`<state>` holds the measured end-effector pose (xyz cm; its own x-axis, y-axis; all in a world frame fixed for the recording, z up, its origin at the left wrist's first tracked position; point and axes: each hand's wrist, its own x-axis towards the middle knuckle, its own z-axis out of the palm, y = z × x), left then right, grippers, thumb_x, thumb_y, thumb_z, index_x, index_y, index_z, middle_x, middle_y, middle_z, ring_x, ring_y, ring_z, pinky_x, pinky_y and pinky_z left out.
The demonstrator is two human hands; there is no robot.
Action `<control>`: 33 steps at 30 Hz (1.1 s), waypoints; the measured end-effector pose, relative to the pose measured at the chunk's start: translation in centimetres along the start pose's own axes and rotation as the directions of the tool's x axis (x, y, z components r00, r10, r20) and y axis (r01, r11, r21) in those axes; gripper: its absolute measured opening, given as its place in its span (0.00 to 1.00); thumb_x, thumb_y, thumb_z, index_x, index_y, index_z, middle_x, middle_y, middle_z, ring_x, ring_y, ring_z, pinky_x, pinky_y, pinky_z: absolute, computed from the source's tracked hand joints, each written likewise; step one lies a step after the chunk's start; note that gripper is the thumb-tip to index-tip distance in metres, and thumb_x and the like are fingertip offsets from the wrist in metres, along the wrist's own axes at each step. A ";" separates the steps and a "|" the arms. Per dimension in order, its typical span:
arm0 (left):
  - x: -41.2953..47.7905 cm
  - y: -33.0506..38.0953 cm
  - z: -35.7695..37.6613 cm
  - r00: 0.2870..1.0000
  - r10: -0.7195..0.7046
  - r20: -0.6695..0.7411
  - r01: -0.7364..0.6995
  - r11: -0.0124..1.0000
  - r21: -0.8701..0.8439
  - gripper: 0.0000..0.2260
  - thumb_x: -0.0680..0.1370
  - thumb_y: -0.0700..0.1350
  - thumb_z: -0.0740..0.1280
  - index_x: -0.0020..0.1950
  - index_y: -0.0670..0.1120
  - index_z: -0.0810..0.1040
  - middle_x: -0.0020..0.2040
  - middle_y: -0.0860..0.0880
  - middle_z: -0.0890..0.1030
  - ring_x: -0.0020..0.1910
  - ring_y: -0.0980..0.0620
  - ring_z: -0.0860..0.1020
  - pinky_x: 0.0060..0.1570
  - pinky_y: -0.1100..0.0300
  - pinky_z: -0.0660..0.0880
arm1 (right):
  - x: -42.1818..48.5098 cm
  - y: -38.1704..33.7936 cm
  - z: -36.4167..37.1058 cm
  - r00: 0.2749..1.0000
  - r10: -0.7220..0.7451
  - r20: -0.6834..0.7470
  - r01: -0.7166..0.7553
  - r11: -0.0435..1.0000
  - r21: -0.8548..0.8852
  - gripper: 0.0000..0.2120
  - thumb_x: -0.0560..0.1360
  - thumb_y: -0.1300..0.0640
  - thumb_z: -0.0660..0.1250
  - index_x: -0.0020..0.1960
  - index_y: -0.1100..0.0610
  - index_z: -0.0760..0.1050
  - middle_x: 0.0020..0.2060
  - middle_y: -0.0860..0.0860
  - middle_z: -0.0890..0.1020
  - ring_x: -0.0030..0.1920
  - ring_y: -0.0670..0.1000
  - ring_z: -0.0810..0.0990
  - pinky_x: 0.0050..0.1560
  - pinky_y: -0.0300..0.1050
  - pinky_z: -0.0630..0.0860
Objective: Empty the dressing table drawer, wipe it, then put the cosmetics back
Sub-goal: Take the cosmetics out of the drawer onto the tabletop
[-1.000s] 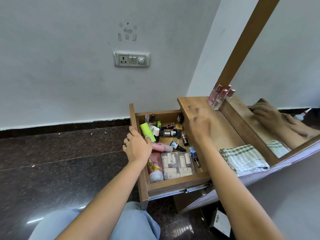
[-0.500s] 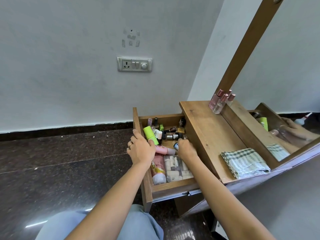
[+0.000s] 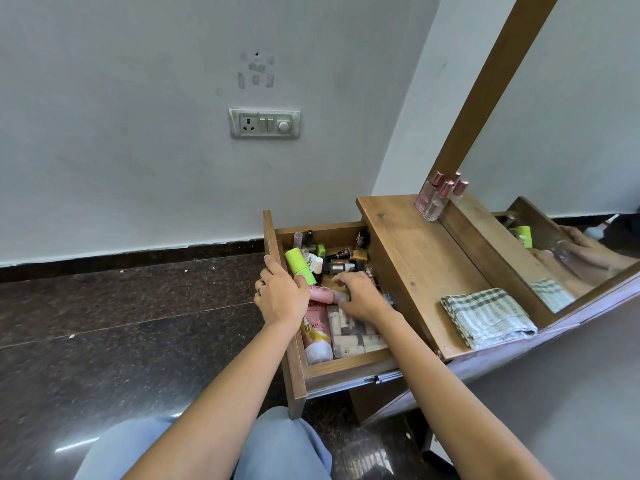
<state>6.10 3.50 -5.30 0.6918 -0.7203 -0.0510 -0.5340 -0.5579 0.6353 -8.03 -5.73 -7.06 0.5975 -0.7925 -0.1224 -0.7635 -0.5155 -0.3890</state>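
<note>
The wooden drawer (image 3: 346,368) is pulled out, full of cosmetics. In it lie a green tube (image 3: 297,264), a pink tube (image 3: 321,293), a pink and white tube (image 3: 317,336), a clear box of small tubes (image 3: 360,339) and several nail polish bottles (image 3: 360,244). My left hand (image 3: 280,296) grips the drawer's left wall, thumb inside. Inside the drawer, my right hand (image 3: 362,296) has its fingers bent down at the pink tube's cap end. Whether it holds anything is hidden.
A folded checked cloth (image 3: 488,317) lies on the dressing table top (image 3: 415,261). Two perfume bottles (image 3: 433,199) stand at the back by the mirror (image 3: 571,161). Dark stone floor (image 3: 121,323) spreads to the left. My knee (image 3: 277,445) is below the drawer.
My right hand came down from over the table top into the drawer, then edged left toward the pink tube. My left hand stayed on the drawer's wall.
</note>
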 end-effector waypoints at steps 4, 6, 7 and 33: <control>-0.3 0.1 -0.1 1.000 -0.004 0.006 0.004 1.000 -0.016 0.32 0.79 0.50 0.61 0.77 0.40 0.52 0.68 0.38 0.69 0.64 0.37 0.71 0.57 0.42 0.72 | 0.1 -0.8 0.0 0.994 -0.031 0.106 0.035 0.999 -0.037 0.18 0.70 0.63 0.68 0.60 0.57 0.75 0.54 0.54 0.78 0.55 0.53 0.76 0.53 0.45 0.73; -0.4 0.3 -0.2 1.000 -0.001 0.011 0.001 1.000 -0.014 0.32 0.79 0.50 0.61 0.77 0.40 0.52 0.68 0.38 0.69 0.64 0.37 0.71 0.57 0.42 0.72 | 0.0 -1.2 -0.2 0.995 -0.013 0.098 0.013 1.000 -0.001 0.17 0.71 0.64 0.67 0.60 0.57 0.75 0.54 0.54 0.79 0.52 0.53 0.78 0.49 0.44 0.75; -0.4 0.3 -0.2 1.000 0.001 0.014 -0.001 1.000 -0.011 0.32 0.79 0.50 0.61 0.77 0.40 0.51 0.68 0.38 0.69 0.64 0.38 0.71 0.57 0.42 0.73 | -0.1 -1.3 -0.4 0.995 -0.016 0.096 0.016 1.000 -0.002 0.16 0.72 0.64 0.65 0.60 0.57 0.74 0.54 0.54 0.78 0.53 0.53 0.78 0.50 0.44 0.75; -0.1 -1.6 -1.3 1.000 0.000 -0.012 -0.001 0.999 -0.036 0.29 0.80 0.50 0.60 0.76 0.40 0.54 0.66 0.36 0.70 0.63 0.35 0.71 0.55 0.41 0.72 | -2.6 2.1 -15.2 0.699 0.424 -0.576 -0.174 0.882 0.439 0.14 0.73 0.57 0.67 0.57 0.59 0.74 0.52 0.54 0.80 0.49 0.51 0.78 0.46 0.46 0.79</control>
<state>7.52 5.01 -5.36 0.6976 -0.7153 -0.0412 -0.5168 -0.5422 0.6625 -14.90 -9.65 6.35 -0.0476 -0.9603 0.2749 -0.6692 -0.1737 -0.7225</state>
